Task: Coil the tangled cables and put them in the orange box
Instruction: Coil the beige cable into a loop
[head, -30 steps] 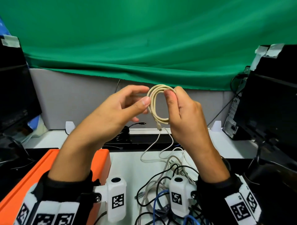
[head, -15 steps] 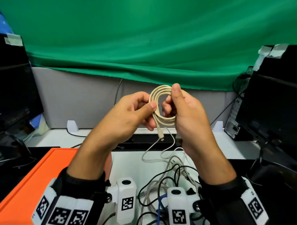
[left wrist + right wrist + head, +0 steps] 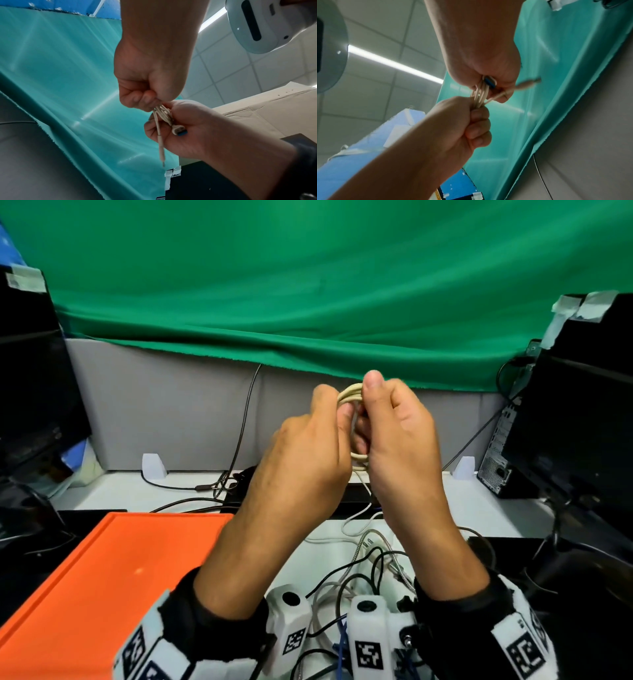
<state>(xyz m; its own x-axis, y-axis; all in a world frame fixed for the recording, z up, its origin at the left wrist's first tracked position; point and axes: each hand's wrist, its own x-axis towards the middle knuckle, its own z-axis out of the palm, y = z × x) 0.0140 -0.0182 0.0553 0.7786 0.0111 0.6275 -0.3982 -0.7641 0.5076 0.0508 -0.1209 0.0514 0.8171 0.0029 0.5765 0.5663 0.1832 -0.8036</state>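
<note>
**Finishing the beige coil before boxing it**

The orange box (image 3: 113, 559) sat on the desk (image 3: 329, 542), lid side up and low to your left; take it as the landmark. Right of the box lay the tangled pile (image 3: 370, 573) of black, grey and blue leads, not yet sorted. Up and right of the box, raised above the pile, you held the beige cable (image 3: 350, 397) wound into several loops. Your left hand (image 3: 301, 467) had its grip curled round one side of the loops; your right hand (image 3: 400, 446) pinched the other side, thumb on top. The blue-tipped plug (image 3: 179, 131) lay in your right palm, and a loose tail (image 3: 160, 143) hung free. You would have done well to wrap that tail round the loops before letting go, or I judge the coil would spring open.
</note>
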